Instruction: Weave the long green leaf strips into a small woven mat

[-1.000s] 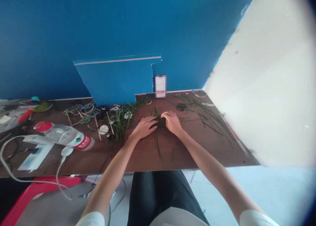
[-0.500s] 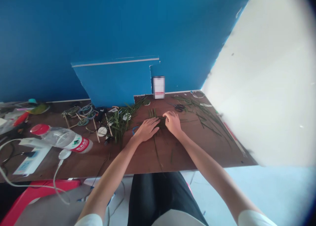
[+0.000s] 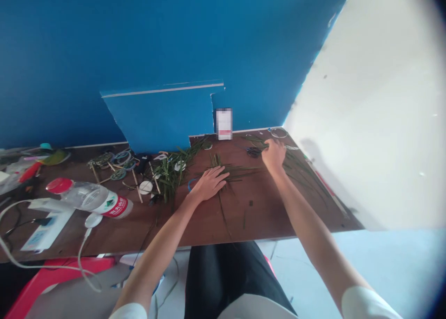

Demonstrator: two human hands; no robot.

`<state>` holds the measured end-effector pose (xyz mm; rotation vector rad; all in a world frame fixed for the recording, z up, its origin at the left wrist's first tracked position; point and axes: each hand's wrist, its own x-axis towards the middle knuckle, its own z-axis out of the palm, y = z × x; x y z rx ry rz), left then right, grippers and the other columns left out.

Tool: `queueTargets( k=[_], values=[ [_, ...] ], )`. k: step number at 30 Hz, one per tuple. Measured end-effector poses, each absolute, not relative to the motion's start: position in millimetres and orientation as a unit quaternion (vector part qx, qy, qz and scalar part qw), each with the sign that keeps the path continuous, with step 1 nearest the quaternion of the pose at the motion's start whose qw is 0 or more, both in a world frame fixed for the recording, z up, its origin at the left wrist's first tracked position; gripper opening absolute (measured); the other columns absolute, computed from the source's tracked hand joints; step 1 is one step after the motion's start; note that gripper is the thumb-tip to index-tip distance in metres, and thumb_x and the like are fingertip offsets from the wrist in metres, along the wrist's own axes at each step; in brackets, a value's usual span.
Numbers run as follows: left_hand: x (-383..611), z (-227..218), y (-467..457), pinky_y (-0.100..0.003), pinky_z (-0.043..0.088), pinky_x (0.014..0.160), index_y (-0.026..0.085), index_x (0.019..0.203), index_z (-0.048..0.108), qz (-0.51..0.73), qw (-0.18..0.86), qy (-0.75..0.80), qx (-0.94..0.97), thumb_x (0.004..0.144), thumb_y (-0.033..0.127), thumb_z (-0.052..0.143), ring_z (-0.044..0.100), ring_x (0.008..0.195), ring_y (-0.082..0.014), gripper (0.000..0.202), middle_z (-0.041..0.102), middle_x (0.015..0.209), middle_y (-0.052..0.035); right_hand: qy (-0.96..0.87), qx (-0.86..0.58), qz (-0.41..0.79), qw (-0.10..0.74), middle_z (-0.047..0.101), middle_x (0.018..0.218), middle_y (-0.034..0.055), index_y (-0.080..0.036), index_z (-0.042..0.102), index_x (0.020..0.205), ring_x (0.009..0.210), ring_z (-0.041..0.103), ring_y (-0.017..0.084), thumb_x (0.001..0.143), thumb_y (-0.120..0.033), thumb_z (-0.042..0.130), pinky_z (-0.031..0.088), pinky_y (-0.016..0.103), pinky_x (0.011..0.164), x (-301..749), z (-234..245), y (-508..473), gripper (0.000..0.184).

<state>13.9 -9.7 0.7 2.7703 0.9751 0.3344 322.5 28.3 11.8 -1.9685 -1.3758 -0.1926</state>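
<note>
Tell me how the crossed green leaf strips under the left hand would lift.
The green leaf strips look narrow and thin, so probably light and bendy. Their long loose ends may droop. No tie shows around the left hand, so the strips might shift apart.

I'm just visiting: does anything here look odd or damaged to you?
Yes, mildly: the blue panel at the back has an uneven, stepped right side with rough white edges, and dark spots mark the white wall. Green strips lie strewn untidily, some under the left hand.
</note>
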Motion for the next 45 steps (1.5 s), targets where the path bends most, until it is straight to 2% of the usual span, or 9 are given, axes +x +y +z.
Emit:
queueTargets(
  k=[4,11,16,24,29,32,36,41,45],
  values=[
    [13,2,-12,-0.045,0.028,0.117,0.027,0.147,0.041,0.125,0.102,0.326,0.932,0.104,0.042,0.028,0.028,0.147,-0.0218,0.047,0.034,0.157,-0.0065,-0.475,-0.828,-0.083,0.288,0.062,0.12,0.0158,-0.018,0.073,0.105,0.112,0.046,0.034,0.084,-0.023,0.042,0.036,0.05,0.089,358,2,25,0.037],
    [7,0,-7,-0.043,0.032,0.114,0.022,0.14,0.048,0.156,0.084,0.364,0.914,0.102,0.038,0.035,0.038,0.141,-0.0229,0.044,0.046,0.15,-0.0091,-0.427,-0.861,-0.096,0.259,0.063,0.111,0.0208,-0.012,0.071,0.108,0.106,0.049,0.035,0.085,-0.026,0.041,0.037,0.049,0.086,375,-16,15,0.041],
    [-1,1,-4,-0.042,0.036,0.111,0.02,0.134,0.053,0.18,0.067,0.409,0.892,0.099,0.026,0.038,0.046,0.134,-0.0231,0.038,0.054,0.142,-0.0081,-0.439,-0.846,-0.118,0.277,0.064,0.108,0.0214,-0.01,0.069,0.109,0.106,0.05,0.035,0.082,-0.022,0.042,0.036,0.05,0.086,375,-18,15,0.04],
    [-5,0,-2,-0.042,0.041,0.105,0.022,0.133,0.053,0.198,0.051,0.426,0.882,0.095,0.01,0.036,0.051,0.128,-0.0231,0.043,0.058,0.136,-0.0062,-0.545,-0.753,-0.176,0.323,0.057,0.13,0.0179,-0.011,0.057,0.128,0.117,0.048,0.032,0.088,-0.016,0.037,0.035,0.047,0.095,353,5,8,0.046],
    [-9,-1,0,-0.042,0.042,0.103,0.021,0.129,0.056,0.214,0.031,0.461,0.861,0.089,0.001,0.036,0.052,0.125,-0.024,0.048,0.06,0.133,-0.0074,-0.683,-0.636,-0.153,0.324,0.061,0.129,0.0125,-0.016,0.062,0.126,0.116,0.052,0.027,0.094,-0.014,0.034,0.037,0.041,0.098,318,14,4,0.042],
    [-13,-1,3,-0.042,0.043,0.1,0.019,0.122,0.06,0.228,0.013,0.496,0.838,0.093,0.007,0.037,0.055,0.12,-0.0251,0.039,0.062,0.128,-0.0087,-0.745,-0.577,-0.135,0.305,0.063,0.127,0.011,-0.017,0.064,0.124,0.113,0.056,0.026,0.096,-0.014,0.034,0.038,0.04,0.097,297,8,3,0.041],
    [-14,-1,3,-0.042,0.043,0.101,0.017,0.116,0.063,0.233,0.008,0.526,0.818,0.098,0.026,0.042,0.055,0.119,-0.0259,0.029,0.063,0.126,-0.0099,-0.811,-0.498,-0.132,0.277,0.066,0.124,0.0089,-0.018,0.065,0.122,0.108,0.059,0.023,0.098,-0.014,0.034,0.04,0.037,0.093,281,-3,4,0.039],
    [-8,1,-1,-0.041,0.036,0.11,0.019,0.13,0.055,0.199,0.029,0.465,0.862,0.098,0.041,0.045,0.047,0.131,-0.0252,0.04,0.055,0.138,-0.0087,-0.809,-0.502,-0.145,0.271,0.068,0.118,0.0095,-0.018,0.067,0.117,0.104,0.059,0.024,0.095,-0.014,0.04,0.04,0.037,0.088,280,-11,8,0.035],
    [-2,-1,-4,-0.043,0.035,0.111,0.021,0.137,0.049,0.173,0.043,0.442,0.879,0.096,0.05,0.046,0.043,0.135,-0.0266,0.051,0.052,0.142,-0.0091,-0.77,-0.559,-0.156,0.265,0.069,0.114,0.0095,-0.017,0.07,0.108,0.101,0.057,0.025,0.091,-0.01,0.042,0.038,0.039,0.087,286,-11,11,0.033]
  ],
)
